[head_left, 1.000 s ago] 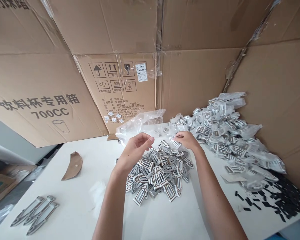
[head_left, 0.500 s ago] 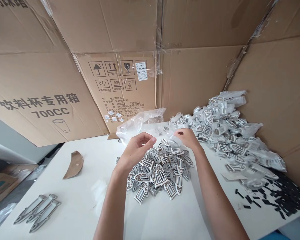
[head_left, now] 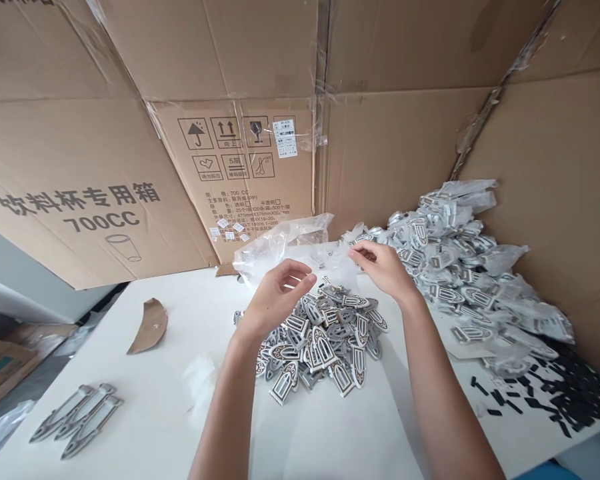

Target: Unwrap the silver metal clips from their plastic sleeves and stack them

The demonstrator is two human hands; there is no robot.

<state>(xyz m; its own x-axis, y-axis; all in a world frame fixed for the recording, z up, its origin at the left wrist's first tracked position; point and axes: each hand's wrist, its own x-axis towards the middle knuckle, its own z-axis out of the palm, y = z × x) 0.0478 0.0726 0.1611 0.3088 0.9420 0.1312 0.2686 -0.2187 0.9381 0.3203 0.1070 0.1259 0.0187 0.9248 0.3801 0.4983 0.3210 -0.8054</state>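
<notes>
Head view.
Your left hand point(head_left: 277, 297): fingers loosely curled, nothing visibly held.
Your right hand point(head_left: 383, 270): fingertips drawn together near a clear plastic bag point(head_left: 283, 245); contents untellable.
Arched pieces point(head_left: 323, 347): heaped on the desk point(head_left: 155, 407), below both hands.
Step, apparently: handling pieces singly; next calls for a fingertip pinch.

Soft light casts faint shadows on the white table point(head_left: 155, 400) and glints off clear plastic point(head_left: 285, 243); edges look stretched.

Left panel point(head_left: 90, 160): 饮料杯专用箱, 700CC, cup outline point(head_left: 123, 247). Middle panel point(head_left: 267, 190): umbrella sign point(head_left: 196, 133), 向上 arrows point(head_left: 228, 130), glass sign point(head_left: 257, 132), 5层, 700 CC. Label point(head_left: 285, 139): print too small from here.
</notes>
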